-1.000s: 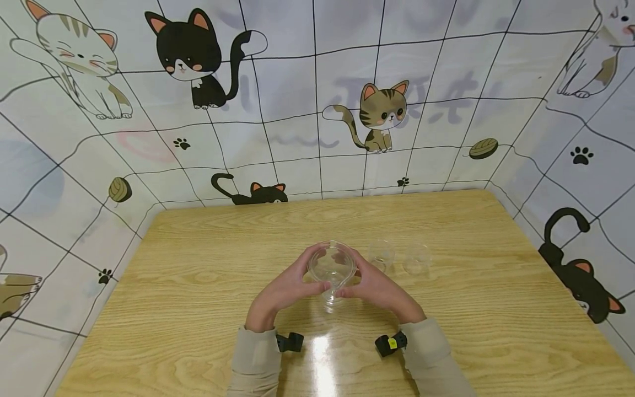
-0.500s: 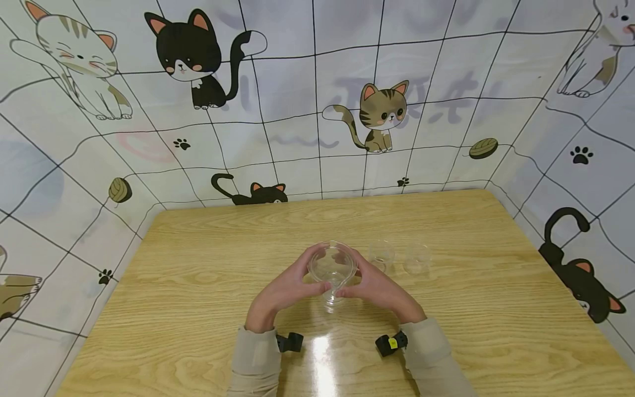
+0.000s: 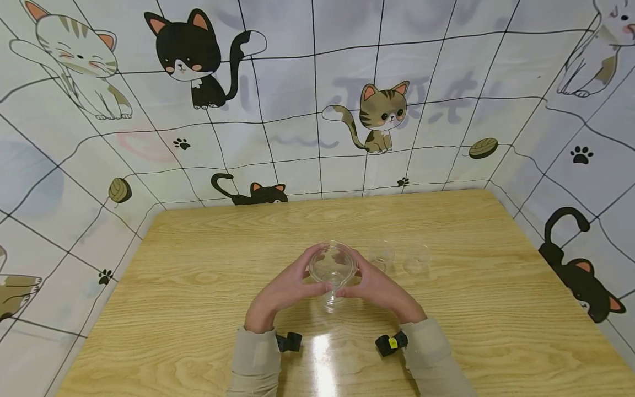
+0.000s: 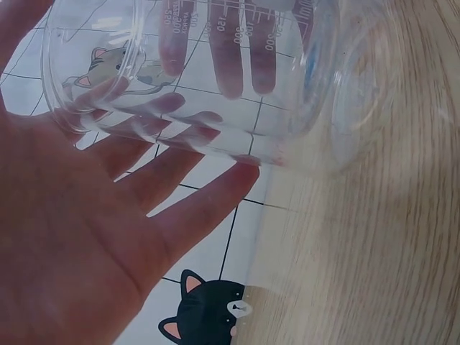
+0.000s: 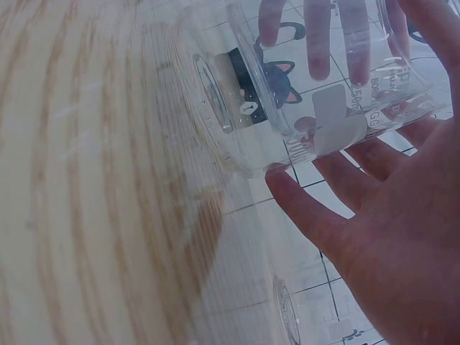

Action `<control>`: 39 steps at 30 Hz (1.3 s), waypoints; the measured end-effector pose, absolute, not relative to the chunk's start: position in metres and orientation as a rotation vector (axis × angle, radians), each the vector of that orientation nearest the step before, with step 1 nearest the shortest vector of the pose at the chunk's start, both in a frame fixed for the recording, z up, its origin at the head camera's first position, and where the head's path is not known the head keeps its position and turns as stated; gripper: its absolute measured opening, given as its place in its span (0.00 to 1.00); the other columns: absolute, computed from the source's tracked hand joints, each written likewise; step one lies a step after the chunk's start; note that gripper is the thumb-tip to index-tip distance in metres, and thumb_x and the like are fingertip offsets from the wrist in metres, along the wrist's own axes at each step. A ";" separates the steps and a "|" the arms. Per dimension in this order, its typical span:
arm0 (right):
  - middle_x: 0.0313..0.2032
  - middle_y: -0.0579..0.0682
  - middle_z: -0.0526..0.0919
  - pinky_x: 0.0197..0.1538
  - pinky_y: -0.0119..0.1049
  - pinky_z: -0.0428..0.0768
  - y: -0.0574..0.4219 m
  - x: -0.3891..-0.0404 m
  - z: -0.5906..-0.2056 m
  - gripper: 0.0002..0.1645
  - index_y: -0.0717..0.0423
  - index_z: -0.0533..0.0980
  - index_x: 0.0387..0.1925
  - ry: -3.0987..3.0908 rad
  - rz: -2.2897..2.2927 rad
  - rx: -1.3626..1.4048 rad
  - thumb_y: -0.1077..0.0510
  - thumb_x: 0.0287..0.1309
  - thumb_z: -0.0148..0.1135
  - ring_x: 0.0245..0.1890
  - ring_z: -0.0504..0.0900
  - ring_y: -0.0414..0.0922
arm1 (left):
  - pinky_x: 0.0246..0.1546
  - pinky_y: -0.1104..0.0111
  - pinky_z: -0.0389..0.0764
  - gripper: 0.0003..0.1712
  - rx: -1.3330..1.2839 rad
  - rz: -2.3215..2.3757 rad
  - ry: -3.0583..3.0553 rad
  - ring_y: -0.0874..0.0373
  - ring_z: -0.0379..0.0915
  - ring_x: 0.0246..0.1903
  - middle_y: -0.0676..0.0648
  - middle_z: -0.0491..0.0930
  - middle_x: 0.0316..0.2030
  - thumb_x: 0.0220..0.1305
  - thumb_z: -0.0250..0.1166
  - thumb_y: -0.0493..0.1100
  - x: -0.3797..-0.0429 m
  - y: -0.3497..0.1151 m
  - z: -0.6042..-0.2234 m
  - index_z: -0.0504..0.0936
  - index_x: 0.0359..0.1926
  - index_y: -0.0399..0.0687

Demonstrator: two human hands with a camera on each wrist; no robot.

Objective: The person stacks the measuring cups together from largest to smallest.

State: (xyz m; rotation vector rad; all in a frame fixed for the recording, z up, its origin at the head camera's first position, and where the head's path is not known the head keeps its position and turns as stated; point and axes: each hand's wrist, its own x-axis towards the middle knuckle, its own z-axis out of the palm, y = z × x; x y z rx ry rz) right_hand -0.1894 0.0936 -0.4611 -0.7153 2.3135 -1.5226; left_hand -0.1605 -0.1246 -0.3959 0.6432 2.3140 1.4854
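Observation:
Between both hands stands a clear glass beaker (image 3: 332, 269) with white printed volume marks, its base close to the wooden table. My left hand (image 3: 291, 286) grips its left side, fingers wrapped toward the back and thumb in front. Mirroring that, my right hand (image 3: 374, 284) holds the right side, and the thumb tips nearly meet at the near side. The left wrist view shows fingers through the beaker wall (image 4: 291, 108) and reversed numbers on it. In the right wrist view, a blank white label patch marks the beaker (image 5: 338, 115).
Two more clear glass vessels (image 3: 418, 260) stand just right of my right hand; the nearer one (image 3: 382, 255) is beside its fingers. The pale wooden table (image 3: 198, 309) ends at a backdrop (image 3: 292, 160) printed with cartoon cats.

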 end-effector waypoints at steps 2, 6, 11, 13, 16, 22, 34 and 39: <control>0.60 0.38 0.61 0.56 0.48 0.65 0.093 -0.190 -0.462 0.56 0.26 0.45 0.65 2.309 -1.527 -0.722 0.43 0.39 0.70 0.59 0.62 0.41 | 0.57 0.53 0.59 0.45 0.628 1.480 2.324 0.50 0.51 0.62 0.43 0.55 0.64 0.51 0.66 0.49 -0.160 -0.124 -0.396 0.52 0.66 0.56; 0.60 0.38 0.61 0.56 0.47 0.65 0.093 -0.191 -0.463 0.55 0.26 0.45 0.65 2.294 -1.543 -0.730 0.44 0.40 0.70 0.59 0.61 0.41 | 0.57 0.54 0.59 0.48 0.622 1.473 2.344 0.53 0.50 0.63 0.48 0.53 0.65 0.48 0.69 0.49 -0.162 -0.123 -0.398 0.52 0.66 0.57; 0.60 0.39 0.62 0.55 0.46 0.66 0.094 -0.191 -0.463 0.55 0.27 0.46 0.65 2.289 -1.551 -0.733 0.45 0.40 0.70 0.59 0.62 0.41 | 0.57 0.54 0.59 0.49 0.624 1.490 2.369 0.55 0.51 0.62 0.54 0.53 0.64 0.45 0.71 0.52 -0.168 -0.125 -0.415 0.52 0.66 0.64; 0.60 0.40 0.62 0.55 0.47 0.66 0.094 -0.191 -0.463 0.55 0.27 0.46 0.65 2.284 -1.558 -0.736 0.45 0.40 0.70 0.59 0.62 0.43 | 0.56 0.54 0.60 0.49 0.624 1.484 2.389 0.56 0.52 0.62 0.56 0.53 0.64 0.43 0.71 0.55 -0.172 -0.126 -0.423 0.52 0.65 0.69; 0.61 0.40 0.62 0.55 0.46 0.66 0.094 -0.191 -0.462 0.55 0.27 0.45 0.65 2.276 -1.561 -0.721 0.45 0.40 0.70 0.60 0.62 0.43 | 0.55 0.55 0.62 0.49 0.627 1.481 2.410 0.55 0.55 0.61 0.58 0.55 0.63 0.41 0.70 0.59 -0.176 -0.127 -0.430 0.52 0.63 0.75; 0.62 0.45 0.61 0.55 0.49 0.65 0.092 -0.185 -0.447 0.55 0.31 0.45 0.66 2.261 -1.565 -0.708 0.47 0.42 0.69 0.60 0.61 0.45 | 0.54 0.56 0.63 0.49 0.661 1.532 2.394 0.52 0.58 0.59 0.56 0.59 0.62 0.41 0.71 0.56 -0.177 -0.126 -0.431 0.54 0.63 0.73; 0.62 0.43 0.60 0.57 0.51 0.63 0.093 -0.186 -0.450 0.56 0.30 0.44 0.66 2.266 -1.564 -0.684 0.46 0.41 0.69 0.61 0.59 0.43 | 0.56 0.57 0.63 0.47 0.652 1.503 2.442 0.50 0.57 0.60 0.51 0.58 0.63 0.46 0.71 0.46 -0.163 -0.121 -0.401 0.57 0.66 0.56; 0.61 0.39 0.60 0.56 0.50 0.64 0.095 -0.191 -0.461 0.56 0.27 0.44 0.65 2.281 -1.563 -0.690 0.43 0.40 0.69 0.61 0.59 0.41 | 0.55 0.57 0.63 0.47 0.650 1.507 2.442 0.50 0.57 0.60 0.51 0.58 0.63 0.46 0.71 0.46 -0.163 -0.120 -0.401 0.57 0.66 0.55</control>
